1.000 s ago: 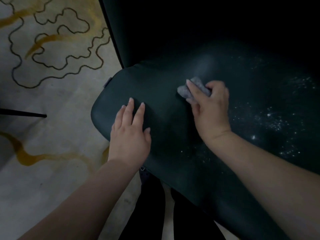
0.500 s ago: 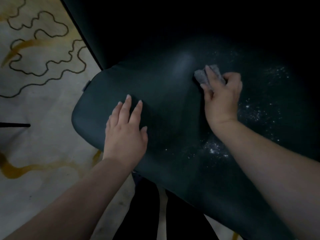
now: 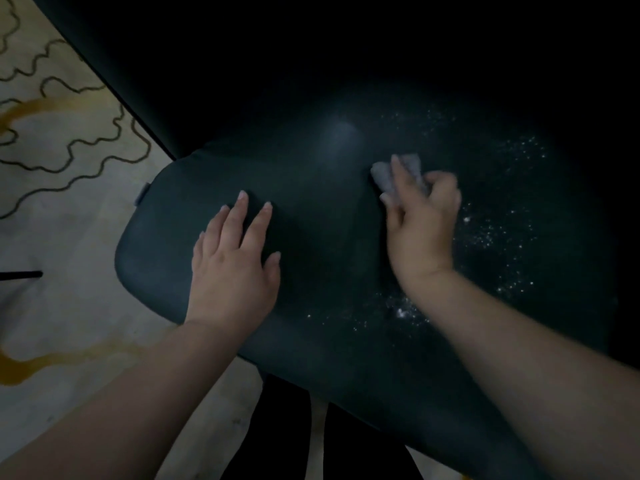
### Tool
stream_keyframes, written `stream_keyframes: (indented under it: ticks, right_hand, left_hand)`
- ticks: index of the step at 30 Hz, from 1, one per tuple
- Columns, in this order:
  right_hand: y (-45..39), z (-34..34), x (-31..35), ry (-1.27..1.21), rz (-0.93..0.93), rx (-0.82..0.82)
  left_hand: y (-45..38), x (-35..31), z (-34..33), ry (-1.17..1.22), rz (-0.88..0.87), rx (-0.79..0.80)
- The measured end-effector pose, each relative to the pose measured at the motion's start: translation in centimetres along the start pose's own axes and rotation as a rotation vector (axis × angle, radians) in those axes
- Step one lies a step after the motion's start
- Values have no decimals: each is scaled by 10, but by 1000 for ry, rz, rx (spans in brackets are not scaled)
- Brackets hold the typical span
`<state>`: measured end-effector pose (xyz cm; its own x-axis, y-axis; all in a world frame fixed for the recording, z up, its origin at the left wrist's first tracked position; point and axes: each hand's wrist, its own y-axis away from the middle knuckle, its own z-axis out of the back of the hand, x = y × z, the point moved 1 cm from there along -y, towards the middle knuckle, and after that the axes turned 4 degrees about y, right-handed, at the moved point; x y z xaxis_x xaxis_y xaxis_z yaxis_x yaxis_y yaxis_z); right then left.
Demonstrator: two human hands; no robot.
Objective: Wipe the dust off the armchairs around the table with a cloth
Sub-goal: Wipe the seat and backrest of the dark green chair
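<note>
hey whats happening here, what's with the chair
A person is wiping dust off a dark armchair seat. Their right hand grips a small grey cloth and presses it onto the cushion, while the left hand rests flat on the seat with fingers straight. White dust specks are scattered to the right of the cloth and near the right wrist, so that part is not yet clean. A patterned rug lies beside the chair.

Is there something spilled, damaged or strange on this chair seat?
Yes. White dust specks are scattered over the right part of the dark seat, beside the right hand gripping the cloth. The left hand rests flat on the seat. No damage shows.
</note>
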<state>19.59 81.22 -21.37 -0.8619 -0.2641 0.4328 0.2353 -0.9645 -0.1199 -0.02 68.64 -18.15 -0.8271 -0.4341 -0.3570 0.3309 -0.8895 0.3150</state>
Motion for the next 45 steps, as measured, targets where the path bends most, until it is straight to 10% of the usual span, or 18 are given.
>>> stream_keyframes:
  ticks: [6,13,19,25,33,39,45]
  right_hand:
    - [-6,4,20,-43,303,117]
    - [-18,8,-8,-15,-115,35]
    - [-44,-4,13,-48,168,39]
    - [-74,12,-30,201,-38,-89]
    - [-103,-1,-3,7,200,75]
    - [-97,8,-44,121,-56,-122]
    - [-114,-8,-10,-18,325,33]
  left_hand:
    - [-9,-13,2,3,-25,-15]
    - [-35,-34,1,-31,-67,3]
    - [-51,-52,0,-53,-77,-1]
    - [-73,-67,0,-76,-112,3]
    - [-90,-91,-3,-116,-153,-1]
    - [-100,-98,-3,-127,-164,-9]
    - [-104,-108,-5,-124,-155,-33]
